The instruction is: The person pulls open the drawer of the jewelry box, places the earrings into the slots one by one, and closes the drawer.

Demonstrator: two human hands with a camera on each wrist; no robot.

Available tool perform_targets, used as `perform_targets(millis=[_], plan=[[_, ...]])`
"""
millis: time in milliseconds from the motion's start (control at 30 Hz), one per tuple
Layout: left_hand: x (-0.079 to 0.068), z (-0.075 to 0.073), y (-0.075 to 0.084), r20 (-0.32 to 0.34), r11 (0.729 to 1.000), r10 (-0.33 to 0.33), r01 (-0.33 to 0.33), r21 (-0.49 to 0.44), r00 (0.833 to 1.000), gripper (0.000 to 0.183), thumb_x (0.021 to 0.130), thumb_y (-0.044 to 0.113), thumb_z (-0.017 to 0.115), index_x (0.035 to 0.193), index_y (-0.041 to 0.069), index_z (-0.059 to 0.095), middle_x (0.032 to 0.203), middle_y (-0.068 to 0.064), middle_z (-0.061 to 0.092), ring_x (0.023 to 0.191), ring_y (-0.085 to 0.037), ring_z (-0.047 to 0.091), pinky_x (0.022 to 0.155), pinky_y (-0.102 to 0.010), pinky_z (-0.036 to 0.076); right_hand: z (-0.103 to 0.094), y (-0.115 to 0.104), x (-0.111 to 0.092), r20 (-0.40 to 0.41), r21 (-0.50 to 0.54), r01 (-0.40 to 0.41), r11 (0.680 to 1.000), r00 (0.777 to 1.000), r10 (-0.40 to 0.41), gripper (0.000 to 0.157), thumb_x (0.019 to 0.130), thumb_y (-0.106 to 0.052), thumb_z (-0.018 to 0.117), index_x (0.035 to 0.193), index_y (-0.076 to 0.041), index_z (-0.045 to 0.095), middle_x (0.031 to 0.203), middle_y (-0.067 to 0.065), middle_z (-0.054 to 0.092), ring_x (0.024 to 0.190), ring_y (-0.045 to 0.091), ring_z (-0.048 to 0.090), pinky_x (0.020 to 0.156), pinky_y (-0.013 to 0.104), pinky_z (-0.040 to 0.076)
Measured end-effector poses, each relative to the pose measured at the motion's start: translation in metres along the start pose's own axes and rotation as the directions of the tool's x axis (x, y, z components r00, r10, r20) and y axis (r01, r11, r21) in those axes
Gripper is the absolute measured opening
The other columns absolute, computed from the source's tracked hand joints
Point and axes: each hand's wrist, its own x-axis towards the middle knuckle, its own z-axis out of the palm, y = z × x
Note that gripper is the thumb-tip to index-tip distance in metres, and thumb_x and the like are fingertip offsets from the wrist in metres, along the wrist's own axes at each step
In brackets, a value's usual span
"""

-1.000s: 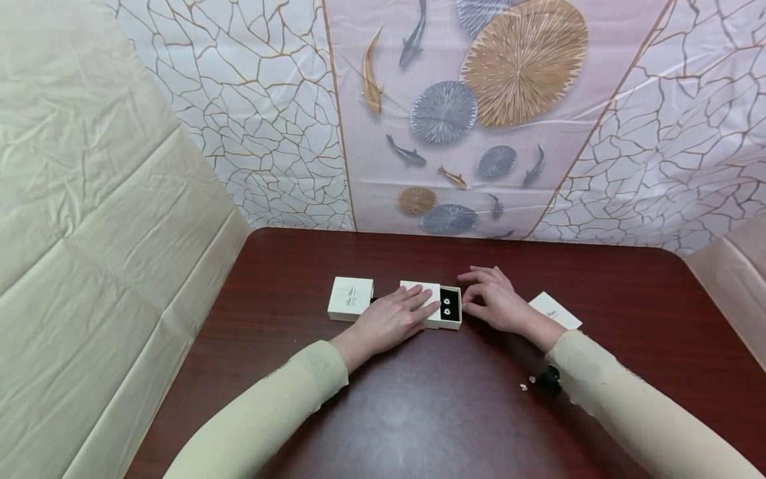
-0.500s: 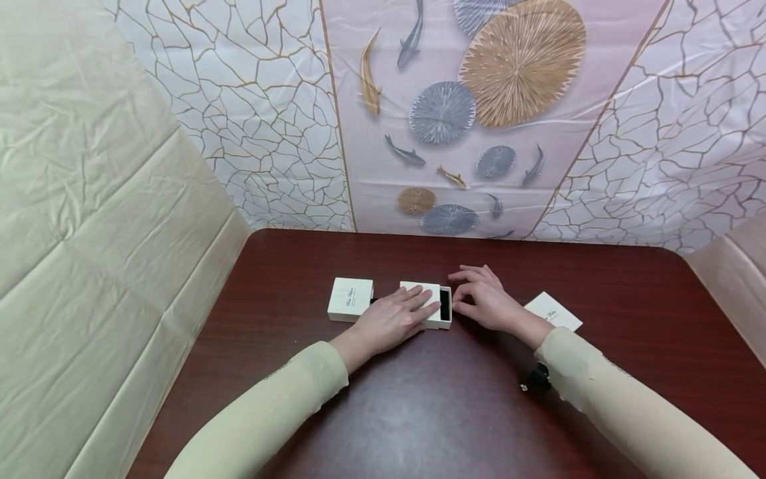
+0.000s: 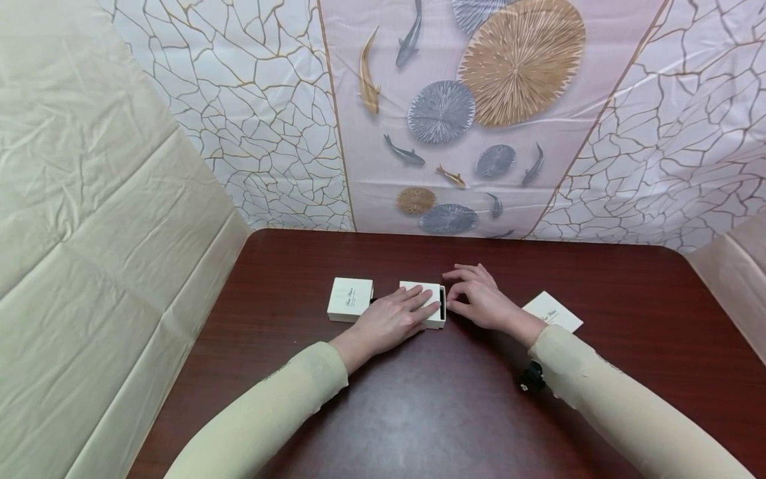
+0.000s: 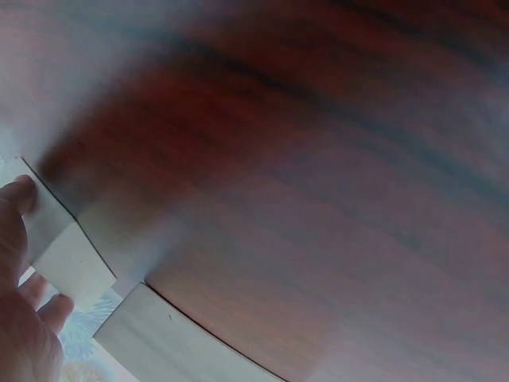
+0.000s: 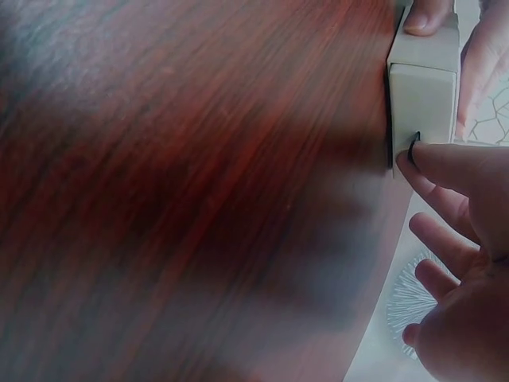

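In the head view my left hand (image 3: 389,319) lies over a small white jewellery box (image 3: 435,294), palm down. The right wrist view shows its thumb on the near side of the box's sleeve (image 5: 425,49) and fingers on the far side, gripping it. A shallow drawer (image 3: 443,307) sticks out slightly at the right end, with a thin dark strip of its lining visible. At that end my right hand (image 3: 486,305) pinches a black ribbon tab (image 5: 413,149) between thumb and index finger. Its other fingers are loosely bent. The drawer's contents are hidden.
A second white box (image 3: 350,299) with dark lettering sits left of my left hand. Behind my right wrist lies a white lettered square (image 3: 553,311). A tiny pale trinket (image 3: 524,387) is on the dark red table (image 3: 383,412), beside the black wrist camera (image 3: 532,376).
The drawer has slid left into the sleeve, hiding the two small white flower-like pieces on its black lining. My right hand moved left with it; my left hand stayed put.
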Motion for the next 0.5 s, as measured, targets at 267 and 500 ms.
perform_targets(millis=[267, 500], plan=[[0.0001, -0.0006, -0.0003, -0.003, 1.0, 0.004, -0.004, 0.007, 1.0, 0.049, 0.095, 0.036, 0.059, 0.142, 0.023, 0.05, 0.144, -0.005, 0.049, 0.134, -0.023, 0.045, 0.106, -0.042, 0.041, 0.0015, -0.0005, 0.0019, 0.002, -0.004, 0.003, 1.0, 1.0, -0.003, 0.013, 0.082, -0.015, 0.073, 0.072, -0.02, 0.067, 0.13, 0.015, 0.058, 0.135, 0.039, 0.036, 0.109, 0.067, 0.014], [0.0006, 0.0007, -0.0007, -0.019, 1.0, 0.013, -0.012, 0.014, 1.0, 0.049, 0.095, 0.036, 0.06, 0.142, 0.023, 0.05, 0.143, -0.004, 0.051, 0.133, -0.022, 0.047, 0.105, -0.041, 0.042, 0.0023, -0.001, 0.0036, 0.011, -0.007, 0.001, 1.0, 1.0, -0.001, 0.014, 0.083, -0.017, 0.073, 0.072, -0.022, 0.067, 0.13, 0.014, 0.058, 0.135, 0.039, 0.036, 0.109, 0.067, 0.014]])
